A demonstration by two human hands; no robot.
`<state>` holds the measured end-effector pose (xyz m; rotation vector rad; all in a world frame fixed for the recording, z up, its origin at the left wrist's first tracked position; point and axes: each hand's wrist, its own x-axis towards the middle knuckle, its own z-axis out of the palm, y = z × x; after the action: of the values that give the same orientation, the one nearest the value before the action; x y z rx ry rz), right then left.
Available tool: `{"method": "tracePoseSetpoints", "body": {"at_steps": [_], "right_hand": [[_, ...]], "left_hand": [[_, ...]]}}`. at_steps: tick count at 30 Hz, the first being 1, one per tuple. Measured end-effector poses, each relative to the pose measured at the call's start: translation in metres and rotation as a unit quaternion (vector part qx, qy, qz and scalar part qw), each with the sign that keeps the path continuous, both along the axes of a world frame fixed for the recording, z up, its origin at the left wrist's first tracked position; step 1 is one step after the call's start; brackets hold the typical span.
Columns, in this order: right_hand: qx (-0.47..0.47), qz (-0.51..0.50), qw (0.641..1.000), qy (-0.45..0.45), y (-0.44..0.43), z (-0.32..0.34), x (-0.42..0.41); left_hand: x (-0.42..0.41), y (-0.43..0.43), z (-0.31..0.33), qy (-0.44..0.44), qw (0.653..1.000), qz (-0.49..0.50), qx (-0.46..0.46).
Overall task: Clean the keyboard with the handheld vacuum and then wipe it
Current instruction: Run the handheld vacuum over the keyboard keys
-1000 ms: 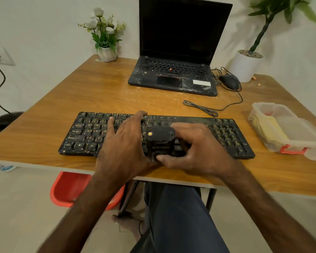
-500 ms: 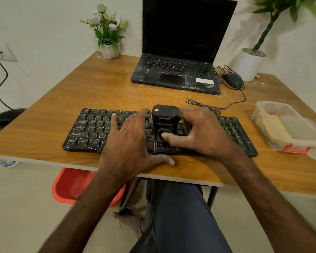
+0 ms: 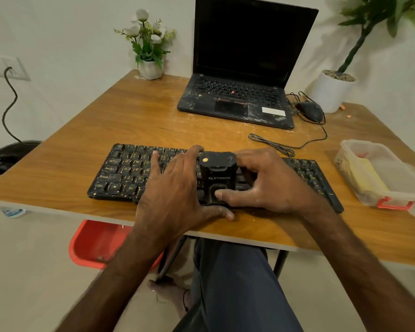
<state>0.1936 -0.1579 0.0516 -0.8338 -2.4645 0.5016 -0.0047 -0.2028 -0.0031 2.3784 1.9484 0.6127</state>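
A black keyboard (image 3: 127, 172) with worn yellowish legends lies near the front edge of the wooden table (image 3: 134, 116). A small black handheld vacuum (image 3: 217, 174) with an orange dot on top stands on the keyboard's middle. My right hand (image 3: 266, 182) grips the vacuum from the right, thumb across its lower front. My left hand (image 3: 177, 190) lies flat on the keys just left of the vacuum, fingers spread, thumb on the table at the keyboard's front edge. The keyboard's middle is hidden under both hands.
A dusty open laptop (image 3: 237, 101) sits at the back, a mouse (image 3: 309, 110) and its looped cable (image 3: 273, 144) to its right. A clear plastic box (image 3: 381, 173) holding a yellow cloth stands at the right edge. Two potted plants (image 3: 150, 51) (image 3: 333, 89) flank the laptop.
The vacuum went from the keyboard's front edge up onto its middle rows, then settled slightly nearer me. My left hand stayed pressed on the keys.
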Motion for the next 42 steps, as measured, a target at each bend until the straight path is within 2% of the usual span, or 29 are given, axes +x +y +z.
{"method": "tracePoseSetpoints", "body": {"at_steps": [2, 4, 6, 9, 11, 13, 15, 20, 22, 24, 27, 30, 32, 37, 40, 42], "right_hand": [[0.079, -0.047, 0.996, -0.007, 0.005, -0.002, -0.002], [0.104, -0.101, 0.989, 0.003, 0.012, -0.003, 0.000], [0.042, -0.091, 0.995, 0.029, 0.010, -0.004, 0.003], [-0.079, -0.014, 0.995, 0.058, -0.002, -0.005, 0.005], [-0.031, -0.023, 0.998, 0.039, 0.000, -0.007, 0.003], [0.060, -0.094, 0.994, 0.015, 0.010, -0.007, 0.000], [0.094, -0.139, 0.986, 0.017, 0.018, -0.008, 0.001], [-0.064, -0.021, 0.997, 0.031, 0.001, -0.006, 0.003], [-0.025, -0.045, 0.999, 0.016, 0.001, -0.006, 0.005], [0.037, -0.123, 0.992, 0.010, 0.009, -0.005, 0.013], [0.026, -0.193, 0.980, 0.041, 0.012, -0.004, 0.028], [-0.047, -0.132, 0.988, 0.058, -0.010, -0.010, 0.028], [-0.038, -0.116, 0.992, 0.041, -0.018, -0.013, 0.031], [0.012, -0.240, 0.967, 0.081, -0.006, -0.011, 0.056], [-0.030, -0.173, 0.980, 0.089, -0.019, -0.016, 0.052], [-0.026, -0.147, 0.986, 0.080, -0.022, -0.015, 0.052]], "left_hand": [[0.000, 0.000, 0.000, -0.005, 1.000, 0.000, 0.008], [0.001, -0.001, 0.000, -0.007, 1.000, 0.003, 0.012], [0.002, -0.001, 0.001, -0.010, 1.000, 0.003, 0.011], [0.001, 0.000, 0.000, -0.015, 1.000, -0.001, 0.005], [0.000, 0.000, 0.000, -0.011, 1.000, -0.001, 0.006], [0.001, 0.000, 0.001, -0.008, 1.000, 0.001, 0.011], [0.002, -0.001, 0.001, -0.008, 1.000, 0.005, 0.014], [0.001, 0.000, 0.000, -0.012, 1.000, -0.001, 0.011], [0.001, -0.001, 0.000, -0.010, 1.000, -0.001, 0.015], [0.002, -0.002, 0.001, -0.006, 1.000, 0.004, 0.019], [0.002, -0.002, 0.002, -0.004, 1.000, 0.007, 0.015], [0.003, -0.002, 0.001, 0.003, 1.000, 0.010, 0.016], [0.003, -0.002, 0.001, 0.003, 1.000, 0.009, 0.020], [0.003, -0.002, 0.002, 0.002, 1.000, 0.011, 0.018], [0.003, -0.003, 0.002, 0.003, 1.000, 0.011, 0.016], [0.003, -0.002, 0.002, 0.000, 1.000, 0.011, 0.014]]}}
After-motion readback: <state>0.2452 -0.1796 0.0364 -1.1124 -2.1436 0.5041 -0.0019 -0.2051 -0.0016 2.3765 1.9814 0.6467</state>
